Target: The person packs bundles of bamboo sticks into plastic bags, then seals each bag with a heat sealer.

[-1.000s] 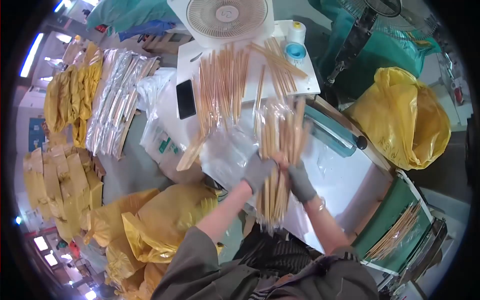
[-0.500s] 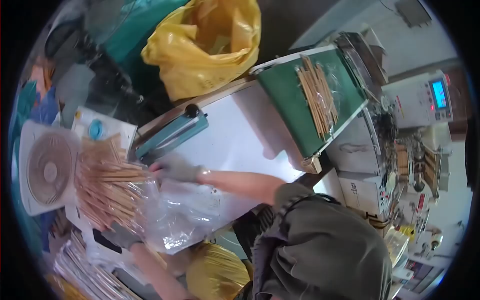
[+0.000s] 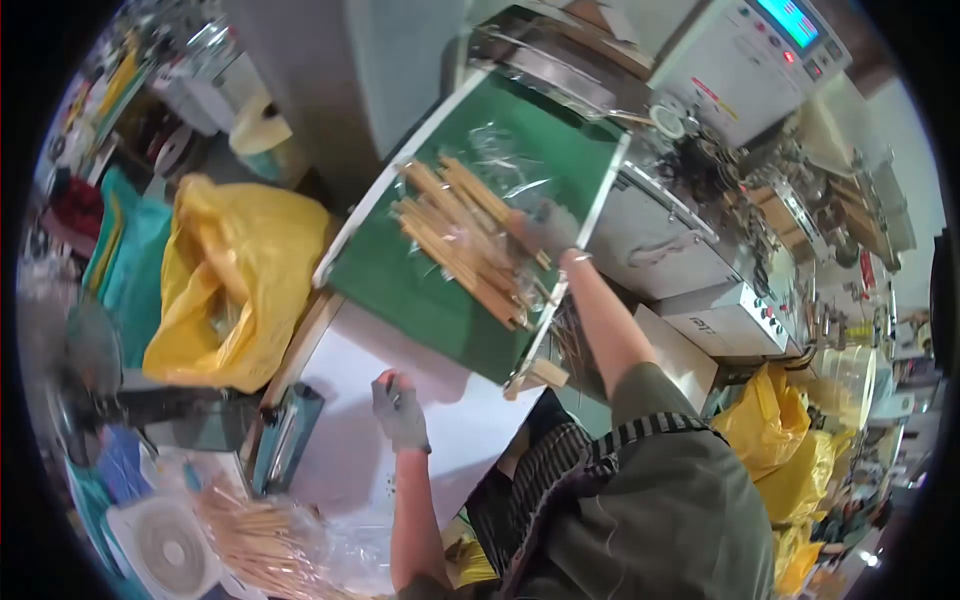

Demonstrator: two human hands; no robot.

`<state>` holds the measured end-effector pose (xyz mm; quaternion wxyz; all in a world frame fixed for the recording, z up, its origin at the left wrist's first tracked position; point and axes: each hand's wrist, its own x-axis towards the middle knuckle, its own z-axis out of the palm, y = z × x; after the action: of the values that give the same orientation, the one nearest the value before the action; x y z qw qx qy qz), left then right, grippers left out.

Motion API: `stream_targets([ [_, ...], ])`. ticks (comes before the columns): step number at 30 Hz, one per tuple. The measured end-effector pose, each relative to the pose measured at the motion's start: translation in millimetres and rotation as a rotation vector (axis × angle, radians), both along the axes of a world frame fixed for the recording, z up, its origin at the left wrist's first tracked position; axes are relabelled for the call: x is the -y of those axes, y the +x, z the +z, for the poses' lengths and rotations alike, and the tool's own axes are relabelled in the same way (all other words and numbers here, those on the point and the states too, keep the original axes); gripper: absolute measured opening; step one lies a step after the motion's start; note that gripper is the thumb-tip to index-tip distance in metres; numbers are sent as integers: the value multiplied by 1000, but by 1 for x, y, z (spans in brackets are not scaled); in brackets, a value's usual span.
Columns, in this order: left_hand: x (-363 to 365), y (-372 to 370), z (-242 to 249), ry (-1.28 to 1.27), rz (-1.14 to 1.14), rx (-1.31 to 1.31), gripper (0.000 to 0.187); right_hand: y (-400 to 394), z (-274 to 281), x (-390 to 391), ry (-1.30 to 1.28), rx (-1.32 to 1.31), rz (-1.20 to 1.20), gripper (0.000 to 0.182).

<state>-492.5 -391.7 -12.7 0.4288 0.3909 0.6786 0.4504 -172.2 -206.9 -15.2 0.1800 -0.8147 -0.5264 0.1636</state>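
Note:
On the green conveyor belt [image 3: 375, 290] lie several long, light-brown wooden sticks [image 3: 450, 250] in clear plastic film. My right hand [image 3: 545, 230], in a grey glove with bare fingertips, has its fingers closed on the right side of these film-wrapped sticks; hand and sticks are slightly blurred. My left hand [image 3: 402, 412], gloved the same way, hovers over the white tabletop [image 3: 340, 440] in front of the belt. Its fingers are curled together, and whatever they may hold is hidden. A larger heap of wrapped sticks [image 3: 265, 540] rests at the lower left, apart from both hands.
A teal bar sealer [image 3: 288, 440] stands at the table's left edge, near a white fan [image 3: 168, 550]. Behind it hangs an open yellow bag [image 3: 240, 290]. The machine's control box [image 3: 750, 70] is beyond the belt, with yellow bags [image 3: 765, 420] on the right.
The view has swung right. Both hands have left the heap at the lower left; my right hand is now at the sticks on the belt, my left over the white tabletop.

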Motion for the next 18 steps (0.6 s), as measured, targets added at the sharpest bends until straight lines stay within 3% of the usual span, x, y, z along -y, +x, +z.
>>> stream_targets([
  [1,-21,22,-7,-29,8,78,28,0,-12,-2,54,-225,12,58],
  [2,-45,42,-26,-58,12,158,31,-14,-24,0,119,163,-9,50],
  [4,-90,83,-48,-145,-1,197,39,-30,-13,6,83,246,321,43],
  [5,-111,101,-51,-195,-10,157,43,-38,-25,7,83,124,246,37],
  [6,-131,116,-61,-244,-15,117,47,-46,-51,7,260,91,244,35],
  [7,-152,121,-95,-238,-90,153,55,-47,-7,10,-163,-73,443,32],
  [8,-175,124,-115,-319,-125,-11,58,-52,2,16,-115,-219,411,26],
  [9,-177,150,-67,-367,-41,232,56,-57,-6,17,5,-527,476,28],
  [10,-177,173,-15,-417,48,471,53,-69,-50,13,-114,-527,479,32],
  [11,-182,176,-22,-450,124,488,50,-62,-29,20,-99,-672,421,41],
  [12,-186,172,-31,-489,91,515,49,-64,-45,16,-173,-731,425,49],
  [14,-191,160,-47,-575,31,558,48,-52,-15,17,-341,-662,461,49],
  [17,-197,154,-96,-660,-37,678,42,-52,-30,24,-194,-547,430,41],
  [18,-196,143,-105,-683,-33,742,41,-45,-25,23,-253,-535,510,38],
])
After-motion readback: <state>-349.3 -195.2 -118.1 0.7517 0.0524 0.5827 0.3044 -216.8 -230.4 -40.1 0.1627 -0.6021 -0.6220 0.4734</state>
